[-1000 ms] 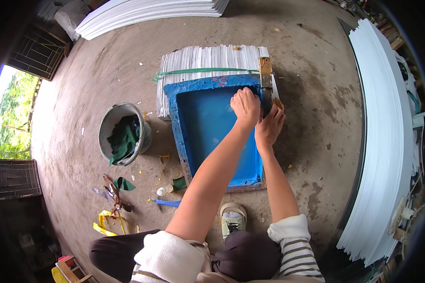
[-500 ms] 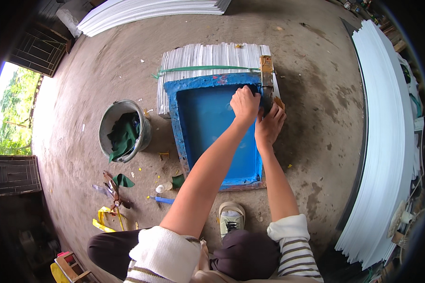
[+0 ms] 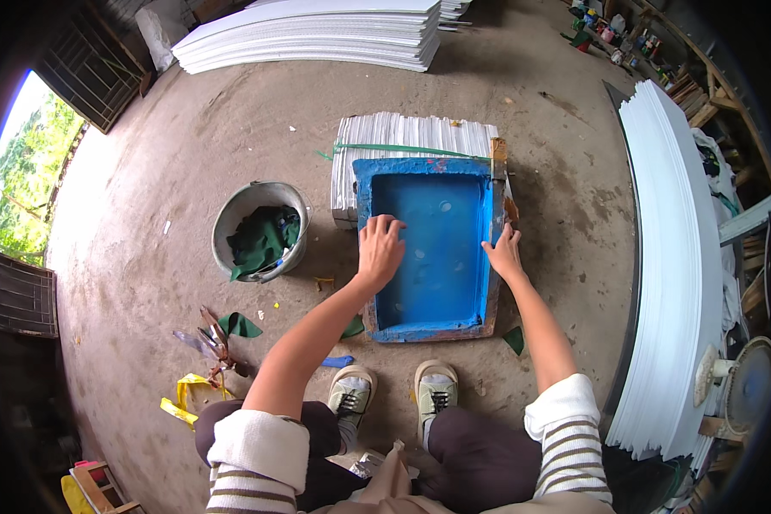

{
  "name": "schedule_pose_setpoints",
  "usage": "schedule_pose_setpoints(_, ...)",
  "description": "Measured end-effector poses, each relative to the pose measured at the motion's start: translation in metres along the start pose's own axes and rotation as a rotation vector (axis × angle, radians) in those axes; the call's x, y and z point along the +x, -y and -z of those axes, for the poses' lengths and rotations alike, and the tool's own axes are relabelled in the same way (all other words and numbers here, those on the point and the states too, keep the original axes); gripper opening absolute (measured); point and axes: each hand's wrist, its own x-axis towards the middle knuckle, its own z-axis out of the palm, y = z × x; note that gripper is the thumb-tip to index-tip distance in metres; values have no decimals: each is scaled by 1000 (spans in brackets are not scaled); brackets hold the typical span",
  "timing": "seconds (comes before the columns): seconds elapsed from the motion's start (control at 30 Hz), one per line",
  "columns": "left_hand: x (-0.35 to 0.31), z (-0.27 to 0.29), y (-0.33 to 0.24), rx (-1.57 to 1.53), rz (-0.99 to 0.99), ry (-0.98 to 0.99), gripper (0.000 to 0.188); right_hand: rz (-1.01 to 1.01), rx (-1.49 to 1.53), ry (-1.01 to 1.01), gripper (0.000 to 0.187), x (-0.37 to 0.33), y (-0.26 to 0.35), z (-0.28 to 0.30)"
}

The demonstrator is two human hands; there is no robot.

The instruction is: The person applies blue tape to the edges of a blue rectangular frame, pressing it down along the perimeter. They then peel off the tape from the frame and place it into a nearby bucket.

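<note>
A blue-coated wooden frame (image 3: 425, 165) with a translucent blue mesh panel (image 3: 428, 257) inside it lies on a stack of white sheets (image 3: 403, 135). My left hand (image 3: 380, 254) is over the frame's left rail, its thumb on the inner side and its fingers bent over the outer side. Across from it, my right hand (image 3: 504, 253) grips the right rail, thumb inside and fingers outside. Wood blocks (image 3: 499, 151) show at the far right corner. A green strap (image 3: 403, 149) runs across the stack.
Left of the frame stands a grey bucket (image 3: 293, 261) with dark green cloth (image 3: 264, 240). Green scraps (image 3: 513, 340), a blue strip (image 3: 337, 361) and yellow tape (image 3: 182, 403) lie on the floor. White sheet stacks (image 3: 308, 34) are at the back and right, with a fan (image 3: 750, 385).
My left hand has left the frame's far right corner and come over to the left rail. My right hand has shifted nearer along the right rail. The view has moved, and both shoes show.
</note>
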Motion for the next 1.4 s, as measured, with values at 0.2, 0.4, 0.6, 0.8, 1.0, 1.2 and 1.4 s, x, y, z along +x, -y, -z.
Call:
schedule_pose_setpoints(0.2,-29,4,41,41,89,-71,60,-30,-10,45,78,-26,-21,-17)
schedule_pose_setpoints(0.4,-31,-8,37,-176,291,74,60,-156,-19,-4,68,-42,-5,-19)
schedule_pose_setpoints(0.6,-74,-4,42,-196,242,225,65,-287,-26,128,71,-93,-5,-24)
schedule_pose_setpoints(0.8,-46,18,68,174,-44,401,83,8,-243,33,48,-100,18,36)
schedule_pose_setpoints(1.0,-8,109,40,269,-291,407,55,235,-206,-247,21,-108,41,124)
schedule_pose_setpoints(1.2,-44,150,29,350,-443,393,42,354,-224,-221,15,-137,87,134)
schedule_pose_setpoints(1.4,-51,146,43,440,-478,433,39,263,-351,-196,17,-140,113,100)
